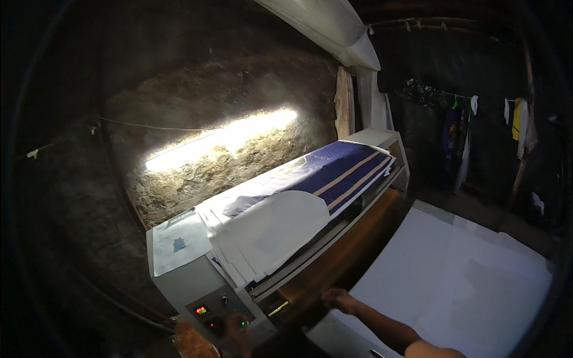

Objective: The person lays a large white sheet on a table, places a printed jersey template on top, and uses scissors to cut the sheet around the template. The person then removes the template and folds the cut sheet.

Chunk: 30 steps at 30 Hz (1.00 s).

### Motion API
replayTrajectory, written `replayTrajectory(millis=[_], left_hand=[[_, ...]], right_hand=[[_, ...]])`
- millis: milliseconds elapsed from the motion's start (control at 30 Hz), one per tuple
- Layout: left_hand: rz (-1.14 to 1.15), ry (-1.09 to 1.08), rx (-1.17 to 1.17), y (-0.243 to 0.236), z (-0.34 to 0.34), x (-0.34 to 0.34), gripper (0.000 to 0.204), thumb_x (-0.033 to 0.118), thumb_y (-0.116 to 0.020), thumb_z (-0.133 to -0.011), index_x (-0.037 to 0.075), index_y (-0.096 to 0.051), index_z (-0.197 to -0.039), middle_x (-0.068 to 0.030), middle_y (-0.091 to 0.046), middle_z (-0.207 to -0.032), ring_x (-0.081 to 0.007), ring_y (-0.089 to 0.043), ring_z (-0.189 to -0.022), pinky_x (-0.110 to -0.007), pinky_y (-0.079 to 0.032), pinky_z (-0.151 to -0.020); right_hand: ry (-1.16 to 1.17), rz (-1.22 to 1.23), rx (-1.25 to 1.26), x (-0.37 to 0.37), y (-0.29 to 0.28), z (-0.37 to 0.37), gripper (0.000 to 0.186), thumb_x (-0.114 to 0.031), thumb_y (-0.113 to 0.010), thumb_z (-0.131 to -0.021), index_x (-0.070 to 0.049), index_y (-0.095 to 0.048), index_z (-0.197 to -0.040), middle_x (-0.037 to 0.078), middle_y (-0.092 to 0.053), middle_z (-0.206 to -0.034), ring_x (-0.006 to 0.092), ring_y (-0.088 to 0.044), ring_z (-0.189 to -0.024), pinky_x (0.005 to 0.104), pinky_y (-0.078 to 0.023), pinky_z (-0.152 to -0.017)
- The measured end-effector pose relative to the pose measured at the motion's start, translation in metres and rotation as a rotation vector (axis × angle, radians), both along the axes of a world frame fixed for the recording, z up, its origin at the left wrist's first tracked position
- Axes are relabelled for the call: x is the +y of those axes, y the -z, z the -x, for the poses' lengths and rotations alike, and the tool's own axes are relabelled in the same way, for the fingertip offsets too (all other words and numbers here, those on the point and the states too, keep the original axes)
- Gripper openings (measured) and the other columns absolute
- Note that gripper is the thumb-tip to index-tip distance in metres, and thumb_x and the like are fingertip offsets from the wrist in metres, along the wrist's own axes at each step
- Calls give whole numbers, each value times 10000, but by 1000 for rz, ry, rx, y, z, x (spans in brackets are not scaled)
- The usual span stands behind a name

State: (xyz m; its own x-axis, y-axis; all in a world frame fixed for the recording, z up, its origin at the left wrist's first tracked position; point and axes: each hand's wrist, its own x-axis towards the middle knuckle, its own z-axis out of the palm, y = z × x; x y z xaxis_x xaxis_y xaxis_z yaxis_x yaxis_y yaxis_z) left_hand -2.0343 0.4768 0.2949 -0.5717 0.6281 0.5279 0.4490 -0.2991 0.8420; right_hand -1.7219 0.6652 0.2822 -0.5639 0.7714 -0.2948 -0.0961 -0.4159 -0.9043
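My left hand is dim and blurred at the control panel of a long grey machine. It is close to the small green and red lights, and its fingers cannot be made out. From the lower right my right forearm reaches in. At its end my right hand hangs over the gap between the machine and a white-covered table, fingers curled together with nothing visible in them. On top of the machine lie white sheets and navy fabric with tan stripes.
Behind the machine, a lit tube lamp glows against a rough wall. A brown surface runs under the machine's front edge. Cloths hang from a line at the far right, and pale sheeting drapes overhead.
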Motion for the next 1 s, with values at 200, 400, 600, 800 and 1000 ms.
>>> replayTrajectory(millis=[200, 400, 600, 800, 1000], left_hand=[[-21, 873, -879, -20, -88, 106, 789, 60, -616, -873, 109, -97, -1466, -175, -274, -1450, -294, -372, -1303, -421, -356, -1061], [-286, 675, -1113, -64, -123, 213, 629, 148, -553, -930, 63, -176, -1426, -146, -211, -1483, -285, -270, -1357, -408, -222, -1150], [-459, 447, -1247, -90, -144, 237, 373, 165, -562, -930, -33, -411, -1209, -134, -469, -1234, -220, -444, -1190, -397, -303, -1113], [-443, 517, -1260, -113, -155, 235, 548, 238, -564, -934, -71, -327, -1320, -191, -397, -1347, -250, -376, -1280, -359, -291, -1124], [-403, 477, -1202, -117, -152, 236, 642, 253, -560, -933, -59, -242, -1395, -196, -337, -1410, -260, -335, -1318, -363, -253, -1142]], right_hand=[[24, 94, -118, -67, 56, -31, 330, -239, -659, -857, -31, -577, -1099, 82, -616, -1030, 189, -590, -879, 329, -492, -812], [158, 43, -109, -113, 57, -53, 305, -216, -629, -882, -2, -575, -1093, 110, -623, -1041, 205, -600, -913, 337, -498, -827], [347, 86, -156, -143, 66, -92, 312, -216, -627, -888, 15, -572, -1089, 119, -626, -1030, 211, -604, -898, 338, -503, -810], [451, 212, -175, -162, 78, -113, 288, -209, -626, -890, 14, -585, -1068, 113, -634, -1008, 206, -613, -877, 331, -511, -787], [402, 176, -143, -165, 99, -106, 261, -207, -615, -895, -3, -600, -1058, 111, -642, -993, 206, -621, -857, 334, -516, -775]])
